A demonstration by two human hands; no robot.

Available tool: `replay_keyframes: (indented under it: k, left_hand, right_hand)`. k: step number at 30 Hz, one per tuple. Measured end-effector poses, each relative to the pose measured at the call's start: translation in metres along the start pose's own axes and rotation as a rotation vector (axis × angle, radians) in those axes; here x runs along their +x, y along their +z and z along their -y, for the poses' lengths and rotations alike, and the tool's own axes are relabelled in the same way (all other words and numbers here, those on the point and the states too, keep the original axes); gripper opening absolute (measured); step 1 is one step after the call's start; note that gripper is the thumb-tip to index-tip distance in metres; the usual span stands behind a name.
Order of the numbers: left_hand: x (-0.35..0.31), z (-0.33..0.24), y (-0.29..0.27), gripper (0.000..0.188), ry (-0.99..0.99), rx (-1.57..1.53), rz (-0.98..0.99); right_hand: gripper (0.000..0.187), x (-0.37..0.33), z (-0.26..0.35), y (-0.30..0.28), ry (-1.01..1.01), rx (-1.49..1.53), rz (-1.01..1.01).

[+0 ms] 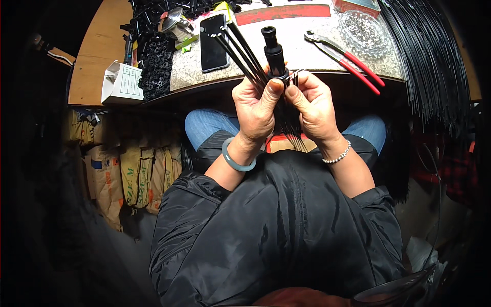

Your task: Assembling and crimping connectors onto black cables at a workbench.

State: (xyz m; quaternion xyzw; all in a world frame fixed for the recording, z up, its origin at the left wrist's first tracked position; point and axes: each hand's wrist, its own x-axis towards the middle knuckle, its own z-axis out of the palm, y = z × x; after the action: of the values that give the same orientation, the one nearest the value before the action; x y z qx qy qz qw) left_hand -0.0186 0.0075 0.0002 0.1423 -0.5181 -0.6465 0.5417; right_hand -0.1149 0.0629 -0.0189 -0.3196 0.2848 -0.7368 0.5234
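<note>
Between my hands stands a black stepped plastic tube [274, 53], like an umbrella runner, tilted slightly. My left hand [254, 108] is closed round its lower end, thumb pressed against it. Several thin black rods [239, 53] with white tips, like umbrella ribs, fan out from that hand toward the upper left. My right hand [316, 108] is closed at the tube's right side, thumb and fingers pinching near its base, where thin light wire ends [296, 74] show. More black rods [290, 128] hang below both hands. What lies under the fingertips is partly hidden.
On the table are a black phone [214, 43], red-handled pliers [353, 64], a clear dish of small bits [362, 33], a metal container [176, 24] and a white box [123, 83]. Black plastic parts [155, 71] heap at left; long black rods [427, 61] overhang the right edge.
</note>
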Motion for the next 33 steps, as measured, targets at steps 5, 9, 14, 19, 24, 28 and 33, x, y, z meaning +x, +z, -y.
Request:
replay_keyframes:
  k: [5,9,14,19,24,28,33]
  left_hand:
    - [-0.002,-0.001,-0.002,0.027,-0.026,-0.056,0.031]
    - [0.0,-0.001,-0.007,0.03,-0.044,-0.044,0.056]
    - [-0.001,0.001,-0.007,0.034,-0.031,0.045,0.033]
    - [-0.001,0.001,-0.007,0.03,0.011,0.041,0.034]
    - [-0.002,0.0,-0.01,0.037,-0.037,0.081,0.033]
    - [-0.002,-0.003,-0.009,0.037,-0.064,0.065,0.071]
    - [0.0,-0.001,-0.009,0.038,-0.101,0.019,0.082]
  right_hand:
    - [0.016,-0.001,-0.001,0.0,0.014,0.022,-0.023]
    - [0.015,-0.002,0.002,0.002,0.019,0.04,-0.019]
    - [0.011,-0.002,0.001,0.007,-0.05,0.028,-0.08]
    - [0.01,-0.003,0.001,0.008,-0.053,0.033,-0.094]
    - [0.009,-0.003,0.003,0.007,-0.021,0.037,-0.081]
    - [0.008,0.0,0.001,-0.003,0.039,0.066,-0.03]
    - [0.01,0.002,0.002,-0.004,0.023,0.09,0.016]
